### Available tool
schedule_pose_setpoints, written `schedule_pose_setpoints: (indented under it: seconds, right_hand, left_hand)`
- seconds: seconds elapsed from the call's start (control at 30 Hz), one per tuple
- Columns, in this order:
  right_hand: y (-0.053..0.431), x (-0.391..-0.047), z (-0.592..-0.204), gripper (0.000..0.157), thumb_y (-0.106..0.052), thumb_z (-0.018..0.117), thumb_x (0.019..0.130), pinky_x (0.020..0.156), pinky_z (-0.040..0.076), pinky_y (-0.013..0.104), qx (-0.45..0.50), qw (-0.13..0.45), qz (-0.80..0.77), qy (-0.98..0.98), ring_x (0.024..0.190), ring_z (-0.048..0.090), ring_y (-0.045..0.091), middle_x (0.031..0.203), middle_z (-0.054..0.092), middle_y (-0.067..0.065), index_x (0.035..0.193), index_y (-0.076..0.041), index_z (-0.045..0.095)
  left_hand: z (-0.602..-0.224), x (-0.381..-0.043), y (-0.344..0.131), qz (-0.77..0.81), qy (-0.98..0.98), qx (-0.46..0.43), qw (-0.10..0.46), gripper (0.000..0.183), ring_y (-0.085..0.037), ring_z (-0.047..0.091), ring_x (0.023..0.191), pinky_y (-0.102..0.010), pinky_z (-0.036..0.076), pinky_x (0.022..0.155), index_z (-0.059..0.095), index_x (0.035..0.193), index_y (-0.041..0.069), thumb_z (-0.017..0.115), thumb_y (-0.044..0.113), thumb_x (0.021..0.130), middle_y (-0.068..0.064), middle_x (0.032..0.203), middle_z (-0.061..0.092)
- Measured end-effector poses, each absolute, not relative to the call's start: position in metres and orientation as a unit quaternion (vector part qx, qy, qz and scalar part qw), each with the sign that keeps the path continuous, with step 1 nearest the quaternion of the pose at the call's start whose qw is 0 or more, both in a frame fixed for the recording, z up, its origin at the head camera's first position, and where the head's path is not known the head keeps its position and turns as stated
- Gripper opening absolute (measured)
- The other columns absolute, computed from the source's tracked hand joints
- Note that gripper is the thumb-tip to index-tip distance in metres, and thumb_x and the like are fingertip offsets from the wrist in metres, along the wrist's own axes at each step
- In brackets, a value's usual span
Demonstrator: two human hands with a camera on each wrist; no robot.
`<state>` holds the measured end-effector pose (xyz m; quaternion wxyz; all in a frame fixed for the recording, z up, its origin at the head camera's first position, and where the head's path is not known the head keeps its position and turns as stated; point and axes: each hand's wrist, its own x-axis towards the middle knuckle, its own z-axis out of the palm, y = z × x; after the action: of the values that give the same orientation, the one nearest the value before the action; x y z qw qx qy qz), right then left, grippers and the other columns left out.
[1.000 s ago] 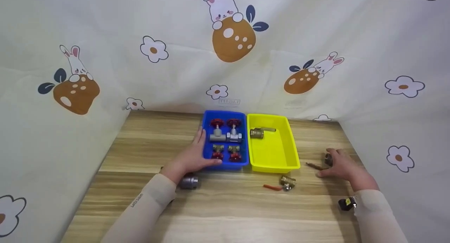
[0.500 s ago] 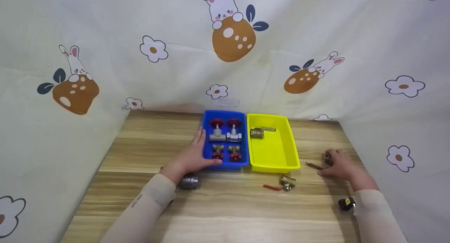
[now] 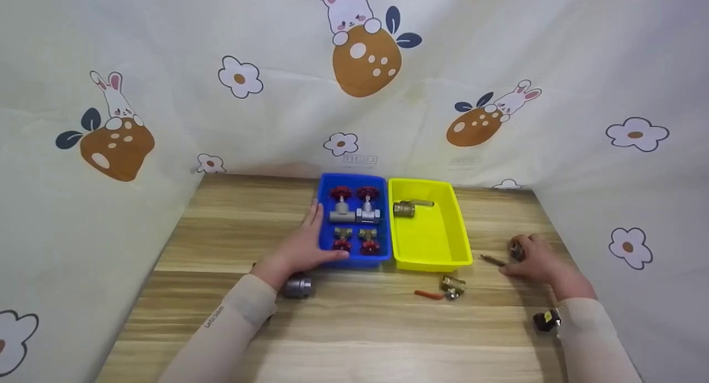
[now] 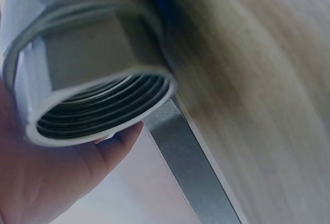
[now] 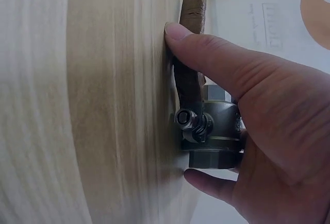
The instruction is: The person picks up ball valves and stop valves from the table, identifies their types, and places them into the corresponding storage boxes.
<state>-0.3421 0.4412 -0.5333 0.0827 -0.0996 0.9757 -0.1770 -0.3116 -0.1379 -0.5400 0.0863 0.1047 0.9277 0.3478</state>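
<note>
My left hand (image 3: 296,247) rests at the near left corner of the blue tray (image 3: 385,255), straight fingers along its side wall and thumb over the front rim. Inside the tray lie several valves with red handwheels (image 3: 368,193). A large metal fitting (image 3: 299,287) with a threaded opening lies by my left wrist; it looms close in the left wrist view. At the right, my right hand (image 3: 537,261) grips a ball valve (image 5: 219,126). Its thumb lies on the brown-wrapped lever (image 5: 192,13), and the fingers go round the body, partly hidden.
A yellow tray (image 3: 462,228) stands beside the blue one, with a brass ball valve (image 3: 405,209) in it. In front lies another ball valve (image 3: 454,285) with an orange-red lever. A black piece with a yellow label (image 3: 547,320) lies by my right sleeve.
My right hand and the ball valve have barely shifted, and the left hand stays on the blue tray. The whole head view has moved very slightly.
</note>
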Motion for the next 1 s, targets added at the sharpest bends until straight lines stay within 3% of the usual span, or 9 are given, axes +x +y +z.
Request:
schedule_pose_setpoints:
  seconds: [0.53,0.8,1.0]
  right_hand:
    - [0.441,-0.341,-0.538,0.084,-0.045,0.094,0.086,0.102,0.049,0.071,-0.094,0.07,-0.159,0.98,0.118,0.053,0.054,0.129,0.052,0.037,0.139,0.009,0.057]
    - [0.441,-0.343,-0.542,0.076,-0.047,0.092,0.088,0.102,0.048,0.071,-0.09,0.058,-0.159,0.981,0.118,0.053,0.053,0.129,0.054,0.035,0.134,0.006,0.06]
    - [0.439,-0.342,-0.545,0.07,-0.046,0.092,0.088,0.1,0.049,0.07,-0.091,0.045,-0.172,0.98,0.118,0.053,0.052,0.127,0.056,0.031,0.129,0.003,0.063]
  left_hand:
    - [-0.541,-0.311,-0.138,0.341,0.93,0.117,0.076,0.15,-0.051,0.027,0.163,-0.062,0.032,0.129,0.0,0.178,0.008,0.076,0.091,0.078,-0.013,0.185,-0.013]
    - [-0.539,-0.311,-0.138,0.348,0.927,0.115,0.081,0.15,-0.049,0.024,0.164,-0.062,0.031,0.129,-0.001,0.178,0.01,0.076,0.091,0.077,-0.011,0.185,-0.014]
    - [-0.54,-0.312,-0.138,0.344,0.928,0.115,0.08,0.147,-0.052,0.03,0.161,-0.063,0.034,0.128,0.0,0.178,0.009,0.079,0.086,0.081,-0.012,0.185,-0.013]
